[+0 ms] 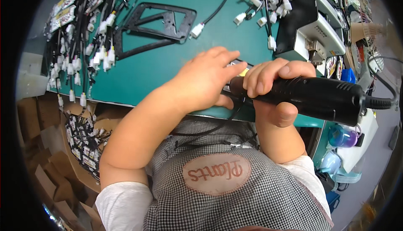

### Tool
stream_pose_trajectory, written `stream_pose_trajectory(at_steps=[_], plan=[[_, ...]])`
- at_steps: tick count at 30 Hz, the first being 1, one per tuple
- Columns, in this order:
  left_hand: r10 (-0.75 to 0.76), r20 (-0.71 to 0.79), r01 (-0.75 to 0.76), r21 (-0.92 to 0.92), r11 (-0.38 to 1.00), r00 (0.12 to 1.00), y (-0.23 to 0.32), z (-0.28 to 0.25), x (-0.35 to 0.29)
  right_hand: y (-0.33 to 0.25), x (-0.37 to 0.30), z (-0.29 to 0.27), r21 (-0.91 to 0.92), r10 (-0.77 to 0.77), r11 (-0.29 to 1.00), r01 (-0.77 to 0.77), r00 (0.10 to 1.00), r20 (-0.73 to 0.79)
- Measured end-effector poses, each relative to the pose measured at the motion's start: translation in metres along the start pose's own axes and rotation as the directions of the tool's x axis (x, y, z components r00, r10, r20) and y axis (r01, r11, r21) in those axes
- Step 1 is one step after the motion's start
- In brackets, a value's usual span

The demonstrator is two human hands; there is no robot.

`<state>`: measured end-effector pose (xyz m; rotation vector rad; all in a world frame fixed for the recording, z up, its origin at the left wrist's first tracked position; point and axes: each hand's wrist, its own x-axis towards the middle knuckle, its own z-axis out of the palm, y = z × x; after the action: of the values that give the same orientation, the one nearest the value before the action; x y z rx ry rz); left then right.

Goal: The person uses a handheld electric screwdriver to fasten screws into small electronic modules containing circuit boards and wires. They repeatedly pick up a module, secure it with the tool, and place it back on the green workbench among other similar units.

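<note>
My right hand (pixel 279 78) is wrapped around the thick body of a black corded electric screwdriver (pixel 319 96), held level over the table's near edge. Its nose points left, toward my left hand (pixel 210 78). Bent around a small part with a yellow and whitish label (pixel 243 70), my left hand steadies it at the screwdriver's nose; most of that part is hidden by my fingers. A thin black cable (pixel 222 126) hangs from beneath the hands across my apron. The screwdriver's tip cannot be seen.
Black plastic frames (pixel 157 27) lie on the green table (pixel 147 71). Bundles of cables with white connectors (pixel 100 57) hang over its left edge; more lie at the back. A black-and-white metal box (pixel 319 29) stands at right. Cardboard boxes (pixel 54 176) are lower left, a purple-blue cup (pixel 342 136) right.
</note>
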<state>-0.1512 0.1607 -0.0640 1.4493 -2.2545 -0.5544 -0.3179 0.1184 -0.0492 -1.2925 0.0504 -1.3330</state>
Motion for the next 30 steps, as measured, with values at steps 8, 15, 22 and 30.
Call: stream_pose_trajectory(at_steps=[8, 15, 22, 30], plan=[[0.216, -0.102, -0.203, 0.126, 0.971, 0.971, -0.01, -0.037, -0.008, -0.04, 0.032, -0.01, 0.222, -0.035, 0.975, 0.03, 0.999, 0.02], [0.547, -0.179, -0.413, 0.481, 0.774, 0.818, 0.01, -0.186, 0.079, -0.096, 0.047, -0.017, 0.399, -0.121, 0.912, 0.098, 0.992, 0.033], [0.208, -0.389, 0.038, 0.537, 0.843, 0.897, 0.064, -0.278, 0.143, -0.068, 0.056, 0.001, 0.408, -0.055, 0.912, 0.031, 0.997, 0.047], [-0.362, -0.289, 0.453, 0.376, 0.809, 0.886, -0.145, -0.247, 0.163, -0.043, 0.039, -0.022, 0.388, 0.177, 0.917, -0.091, 0.965, -0.191]])
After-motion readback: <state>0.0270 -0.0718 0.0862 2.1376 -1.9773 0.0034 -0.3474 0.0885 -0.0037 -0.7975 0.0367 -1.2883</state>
